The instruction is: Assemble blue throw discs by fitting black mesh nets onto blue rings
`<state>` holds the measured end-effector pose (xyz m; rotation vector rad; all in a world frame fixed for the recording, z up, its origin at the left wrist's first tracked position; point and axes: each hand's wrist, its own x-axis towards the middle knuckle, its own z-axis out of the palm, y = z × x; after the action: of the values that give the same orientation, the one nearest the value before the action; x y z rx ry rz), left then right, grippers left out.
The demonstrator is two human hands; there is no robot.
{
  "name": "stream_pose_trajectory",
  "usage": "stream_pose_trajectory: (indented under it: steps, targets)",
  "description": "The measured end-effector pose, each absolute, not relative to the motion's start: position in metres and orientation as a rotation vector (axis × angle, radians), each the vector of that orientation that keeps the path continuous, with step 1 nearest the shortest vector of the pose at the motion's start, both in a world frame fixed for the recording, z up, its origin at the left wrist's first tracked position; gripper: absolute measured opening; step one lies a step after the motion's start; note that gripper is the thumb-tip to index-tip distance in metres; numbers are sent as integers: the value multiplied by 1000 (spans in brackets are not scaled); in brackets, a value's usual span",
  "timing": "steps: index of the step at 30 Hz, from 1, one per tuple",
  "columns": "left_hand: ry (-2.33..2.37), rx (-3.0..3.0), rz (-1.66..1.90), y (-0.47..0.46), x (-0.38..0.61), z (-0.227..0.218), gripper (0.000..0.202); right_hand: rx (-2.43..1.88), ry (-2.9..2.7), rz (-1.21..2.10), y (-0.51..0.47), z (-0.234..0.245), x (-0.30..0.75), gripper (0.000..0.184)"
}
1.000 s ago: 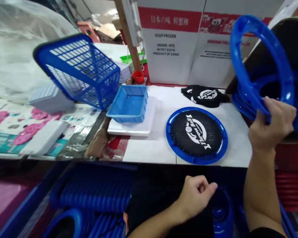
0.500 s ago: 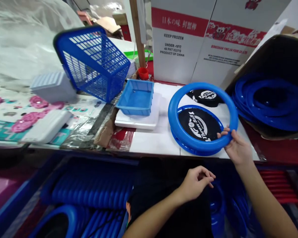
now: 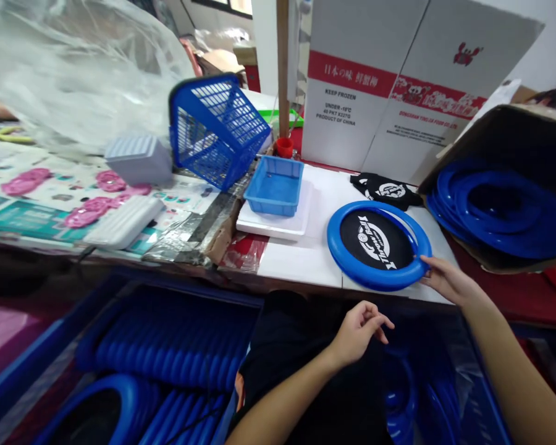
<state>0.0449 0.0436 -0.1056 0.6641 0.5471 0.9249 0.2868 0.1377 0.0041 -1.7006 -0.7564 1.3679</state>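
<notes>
**One blue ring flat on the table, right fingertips at its rim**

One blue ring point(image 3: 352, 264) lies flat near the front edge of the table point(image 3: 296, 267). It sits around one black mesh disc point(image 3: 375, 240) with white print. The right hand point(image 3: 447, 281) reaches to the ring's right side. Its fingers are stretched out and touch the outer rim without closing round it. The left hand point(image 3: 359, 330) hangs lower, over a dark lap, with fingers loosely curled and nothing in them.

Just behind the ring lies one small heap of black printed cloth point(image 3: 387, 188). To the right, one open carton point(image 3: 491, 130) holds a stack of blue rings point(image 3: 500, 213), too closely packed to count. Left of the ring, one shallow blue tray point(image 3: 275, 193) rests on one white slab point(image 3: 271, 227). Behind the tray are one red cup point(image 3: 285, 147) and one blue basket point(image 3: 217, 133), the basket tipped on its side. Two ribbed cases lie further left, a grey one point(image 3: 139, 159) and a white one point(image 3: 123, 221).

The table is white on the right. Its left part is covered with printed sheets point(image 3: 37, 204) bearing pink flowers. Two white boxes point(image 3: 352, 123) with red bands stand at the back beside a wooden post point(image 3: 282, 68). Clear plastic sheeting point(image 3: 74, 68) billows at the far left. Below the table edge, bins point(image 3: 23, 377) hold rows of more blue rings.
</notes>
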Motion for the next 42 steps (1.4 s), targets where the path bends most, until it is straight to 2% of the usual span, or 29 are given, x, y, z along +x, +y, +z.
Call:
stream_pose_trajectory:
  steps: [4, 7, 9, 11, 12, 14, 16, 22, 27, 30, 36, 39, 42]
  targets:
    - [509, 701, 931, 52, 42, -108, 70, -2165, -1255, 1102, 138, 13, 299, 41]
    - [512, 759, 975, 62, 38, -104, 65, -2512, -1709, 524, 136, 12, 291, 42]
    - [525, 790, 1017, 68, 34, -100, 61, -2466, -1968, 97, 131, 7, 279, 34]
    - [528, 813, 1034, 70, 31, -97, 61, -2121, -2212, -50, 124, -2, 264, 24]
    - [526, 821, 1032, 70, 29, -97, 61, -1894, -2320, -58, 120, -7, 257, 24]
    - [520, 827, 1018, 68, 25, -99, 62, -1518, -2490, -31, 114, -15, 245, 36]
    - [514, 830, 1000, 63, 23, -103, 61, -1318, -2589, -2, 109, -20, 237, 46]
    - [460, 827, 946, 62, 36, -121, 62, -1263, -2669, 47, 108, -28, 232, 46]
    - [357, 788, 792, 68, 56, -138, 71, -1254, -2672, -92, 108, -46, 238, 48]
    - [418, 755, 826, 62, 58, -139, 73, -1237, -2705, -174, 104, -49, 236, 42]
    - [524, 577, 1070, 49, 49, -102, 71, -1204, -2721, -80, 93, -7, 222, 33]
    - [514, 540, 1208, 53, 38, -70, 72, -1190, -2661, 151, 86, 30, 212, 33]
    - [490, 542, 1312, 61, 26, -36, 63, -1162, -2575, 343, 80, 61, 203, 41]
